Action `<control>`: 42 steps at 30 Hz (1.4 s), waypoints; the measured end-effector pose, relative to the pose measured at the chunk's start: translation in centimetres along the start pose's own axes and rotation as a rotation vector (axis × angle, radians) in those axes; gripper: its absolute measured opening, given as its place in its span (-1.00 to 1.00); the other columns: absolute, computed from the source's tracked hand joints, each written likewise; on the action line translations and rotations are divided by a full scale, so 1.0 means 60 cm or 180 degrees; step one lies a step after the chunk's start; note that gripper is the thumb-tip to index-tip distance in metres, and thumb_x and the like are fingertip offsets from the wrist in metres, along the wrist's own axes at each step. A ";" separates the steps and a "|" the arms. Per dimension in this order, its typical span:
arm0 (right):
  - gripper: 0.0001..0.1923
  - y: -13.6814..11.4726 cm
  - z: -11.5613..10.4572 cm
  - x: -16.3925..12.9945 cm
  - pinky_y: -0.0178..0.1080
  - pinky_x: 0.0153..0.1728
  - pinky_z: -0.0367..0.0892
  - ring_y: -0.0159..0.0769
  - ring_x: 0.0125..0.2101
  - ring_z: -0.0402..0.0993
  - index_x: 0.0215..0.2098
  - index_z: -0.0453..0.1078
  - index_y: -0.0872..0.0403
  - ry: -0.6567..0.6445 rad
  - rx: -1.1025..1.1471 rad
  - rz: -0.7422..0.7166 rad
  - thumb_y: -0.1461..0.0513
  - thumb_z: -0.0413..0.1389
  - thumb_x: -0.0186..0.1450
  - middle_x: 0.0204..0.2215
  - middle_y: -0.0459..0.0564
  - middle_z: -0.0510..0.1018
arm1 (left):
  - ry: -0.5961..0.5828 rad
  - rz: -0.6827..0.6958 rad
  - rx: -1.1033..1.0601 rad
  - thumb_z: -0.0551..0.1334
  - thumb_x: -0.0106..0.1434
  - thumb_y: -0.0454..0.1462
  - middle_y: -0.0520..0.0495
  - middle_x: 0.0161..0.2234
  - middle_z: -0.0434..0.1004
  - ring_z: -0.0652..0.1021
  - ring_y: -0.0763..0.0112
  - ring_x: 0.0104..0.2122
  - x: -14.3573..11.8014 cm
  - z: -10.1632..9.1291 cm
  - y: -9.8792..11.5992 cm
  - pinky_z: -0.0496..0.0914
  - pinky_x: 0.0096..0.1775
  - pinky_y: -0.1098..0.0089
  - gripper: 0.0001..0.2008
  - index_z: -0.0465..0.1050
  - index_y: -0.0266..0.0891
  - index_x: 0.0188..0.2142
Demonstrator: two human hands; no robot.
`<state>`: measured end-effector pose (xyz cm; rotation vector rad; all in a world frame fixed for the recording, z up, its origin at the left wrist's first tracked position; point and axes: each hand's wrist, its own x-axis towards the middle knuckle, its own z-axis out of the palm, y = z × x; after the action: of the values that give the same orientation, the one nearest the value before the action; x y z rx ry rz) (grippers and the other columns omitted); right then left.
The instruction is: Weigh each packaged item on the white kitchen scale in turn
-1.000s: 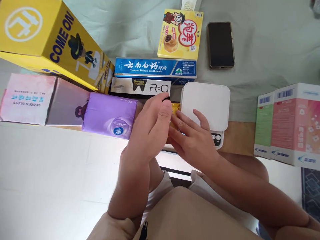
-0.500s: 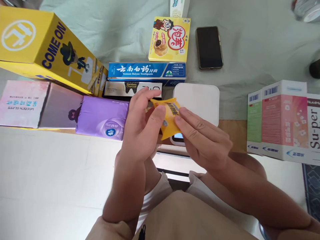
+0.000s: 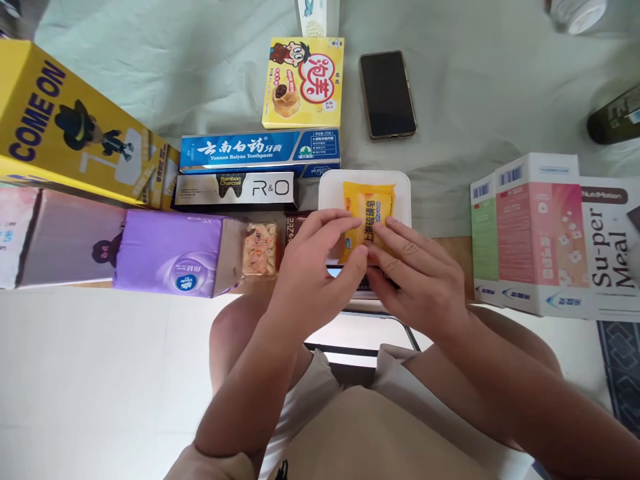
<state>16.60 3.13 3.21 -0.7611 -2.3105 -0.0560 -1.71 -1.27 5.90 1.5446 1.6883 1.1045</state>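
A yellow soap packet (image 3: 368, 200) with dark Chinese print lies on the white plate of a small scale (image 3: 330, 185). My left hand (image 3: 315, 267) is at the packet's left side, thumb and fingers apart, fingertips over its lower left part. From the right, my right hand (image 3: 420, 273) reaches in with fingers stretched out, their tips at the packet's lower right edge. Both hands partly cover the scale's front, where a bit of the lit display shows. A wrapped snack (image 3: 260, 250) and a dark brown packet (image 3: 295, 225) sit left of my left hand.
Left stand a purple tissue pack (image 3: 167, 250), a tall yellow box (image 3: 90, 133) and toothpaste boxes (image 3: 260, 152). Behind are a yellow snack box (image 3: 303, 83) and a phone (image 3: 389, 95). Several cartons (image 3: 533, 233) stand right; a dark bottle (image 3: 615, 117) lies beyond them.
The soap packet, held up between both hands before, now lies on the scale. Both hands have spread and loosened around it. The view has shifted right.
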 end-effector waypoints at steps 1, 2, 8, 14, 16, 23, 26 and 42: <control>-0.77 0.001 -0.001 -0.001 -0.13 0.09 0.67 -0.09 0.12 0.71 -0.01 0.58 0.10 -0.0031 0.0031 0.0061 0.25 0.28 0.36 0.04 0.12 0.75 | 0.0055 0.0049 0.0127 0.24 0.41 -0.22 -0.17 0.10 0.63 0.65 0.28 0.08 0.001 0.001 -0.002 0.60 0.19 0.24 -0.75 0.62 -0.20 0.00; -0.76 0.002 -0.002 -0.003 -0.10 0.11 0.64 -0.06 0.13 0.70 0.00 0.57 0.10 -0.0033 0.0071 0.0156 0.23 0.26 0.37 0.05 0.13 0.74 | 0.0130 0.0098 0.0218 0.24 0.41 -0.23 -0.17 0.09 0.64 0.65 0.29 0.07 0.001 0.000 -0.004 0.60 0.17 0.25 -0.76 0.62 -0.20 -0.02; -0.62 0.025 -0.002 -0.012 0.01 0.18 0.57 -0.01 0.15 0.65 0.15 0.49 0.03 0.0329 0.0443 0.0656 0.24 0.19 0.36 0.11 0.15 0.67 | 0.0668 0.0478 0.0054 0.28 0.41 -0.27 -0.12 0.00 0.62 0.64 0.29 -0.03 0.002 -0.012 -0.030 0.59 -0.04 0.26 -0.83 0.59 -0.13 -0.04; -0.62 0.025 -0.004 -0.011 0.01 0.14 0.57 -0.04 0.17 0.62 0.17 0.45 0.00 0.0214 0.0439 0.0741 0.24 0.15 0.38 0.14 0.14 0.64 | 0.0677 0.0431 -0.0063 0.29 0.43 -0.27 -0.06 -0.09 0.62 0.61 0.37 -0.14 0.005 -0.014 -0.039 0.51 -0.13 0.28 -0.89 0.58 -0.10 -0.08; -0.62 0.023 -0.005 -0.010 -0.02 0.11 0.57 -0.05 0.16 0.62 0.17 0.44 0.00 0.0179 0.0398 0.0719 0.24 0.15 0.39 0.15 0.14 0.63 | 0.0655 0.0447 -0.0091 0.29 0.43 -0.27 -0.04 -0.10 0.62 0.60 0.40 -0.16 0.005 -0.015 -0.037 0.49 -0.15 0.31 -0.90 0.58 -0.10 -0.09; -0.65 0.020 0.000 -0.010 -0.06 0.10 0.56 -0.12 0.13 0.63 0.15 0.45 0.01 0.0136 0.0311 0.0732 0.22 0.14 0.40 0.15 0.14 0.63 | 0.0549 0.0300 0.0024 0.27 0.44 -0.25 -0.05 -0.13 0.65 0.60 0.36 -0.19 0.003 -0.019 -0.035 0.48 -0.14 0.27 -0.89 0.58 -0.13 -0.10; -0.68 0.020 0.001 -0.010 -0.07 0.08 0.57 -0.12 0.10 0.65 0.12 0.45 0.04 0.0171 0.0276 0.0711 0.21 0.13 0.41 0.13 0.15 0.65 | 0.0487 0.0201 0.0147 0.25 0.43 -0.24 -0.06 -0.13 0.67 0.63 0.34 -0.17 0.004 -0.019 -0.032 0.50 -0.12 0.25 -0.87 0.58 -0.16 -0.10; -0.67 0.018 0.000 -0.016 -0.02 0.08 0.56 -0.11 0.09 0.62 0.11 0.51 -0.04 -0.0057 0.0283 0.0805 0.22 0.13 0.41 0.18 0.10 0.60 | 0.0063 0.1165 0.0958 0.20 0.47 -0.29 -0.12 0.16 0.64 0.59 0.18 0.17 0.002 -0.010 -0.030 0.49 0.23 0.10 -0.71 0.66 -0.08 0.06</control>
<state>17.76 3.55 2.38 -1.0038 -2.1993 0.1667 -3.11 -1.20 4.62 2.1032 1.6851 1.0765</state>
